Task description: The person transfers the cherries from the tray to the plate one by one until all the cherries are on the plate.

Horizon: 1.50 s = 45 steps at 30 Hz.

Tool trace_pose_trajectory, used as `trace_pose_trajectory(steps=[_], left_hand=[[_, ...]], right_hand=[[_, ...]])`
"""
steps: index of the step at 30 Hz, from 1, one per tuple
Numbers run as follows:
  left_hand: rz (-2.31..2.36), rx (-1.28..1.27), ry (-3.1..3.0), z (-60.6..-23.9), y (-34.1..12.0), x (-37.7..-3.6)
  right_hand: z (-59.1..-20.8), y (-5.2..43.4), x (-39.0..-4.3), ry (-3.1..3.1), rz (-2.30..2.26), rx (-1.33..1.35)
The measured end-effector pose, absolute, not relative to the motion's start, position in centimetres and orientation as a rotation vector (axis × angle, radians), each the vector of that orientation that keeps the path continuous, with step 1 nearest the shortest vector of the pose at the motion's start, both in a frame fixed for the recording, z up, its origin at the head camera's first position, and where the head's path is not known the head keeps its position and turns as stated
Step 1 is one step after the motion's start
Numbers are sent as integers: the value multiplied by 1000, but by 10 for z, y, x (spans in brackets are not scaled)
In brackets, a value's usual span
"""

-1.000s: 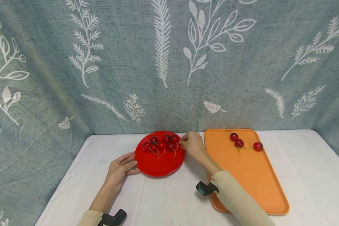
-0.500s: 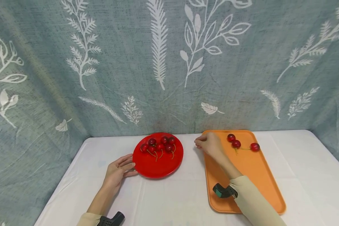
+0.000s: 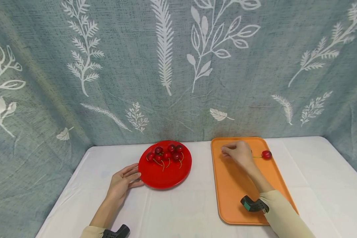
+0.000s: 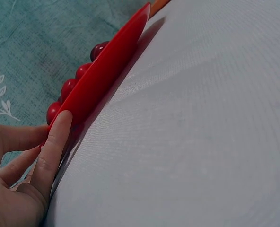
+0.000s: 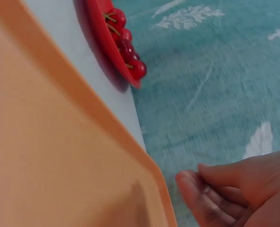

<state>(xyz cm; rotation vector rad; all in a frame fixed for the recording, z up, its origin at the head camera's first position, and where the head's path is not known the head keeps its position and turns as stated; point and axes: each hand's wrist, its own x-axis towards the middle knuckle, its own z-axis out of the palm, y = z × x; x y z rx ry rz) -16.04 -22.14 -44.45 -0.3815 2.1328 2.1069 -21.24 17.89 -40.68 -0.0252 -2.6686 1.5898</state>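
A red plate (image 3: pixel 166 180) carries several red cherries (image 3: pixel 167 155) with green stems, grouped towards its far side. At the plate's left rim, my left hand (image 3: pixel 120 181) pinches the edge, thumb and fingers on either side of it in the left wrist view. My right hand (image 3: pixel 238 153) hovers over the far part of an orange tray (image 3: pixel 235 191), fingers loosely curled. Nothing shows between its thumb and fingers (image 5: pixel 187 182) in the right wrist view. One cherry (image 3: pixel 266 155) lies near the tray's right edge; the hand covers most of the other cherries there.
A white cloth (image 3: pixel 181 211) covers the table, with a strip of it between plate and tray. Behind the table hangs a grey-green curtain (image 3: pixel 122 82) with white leaf prints. Each wrist wears a black device (image 3: pixel 253 204).
My right hand has moved from the plate's right rim, across the gap, to above the tray, and now hides cherries there. The left hand stays at the plate.
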Motion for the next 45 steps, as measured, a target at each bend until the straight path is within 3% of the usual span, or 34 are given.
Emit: trace_pose_trajectory(steps=[18, 45], left_hand=[[2120, -394, 2123, -445, -223, -162], [2107, -380, 2138, -447, -224, -161]], right_hand=[[-402, 247, -198, -2688, 1555, -259], [-417, 257, -199, -2824, 1625, -382]])
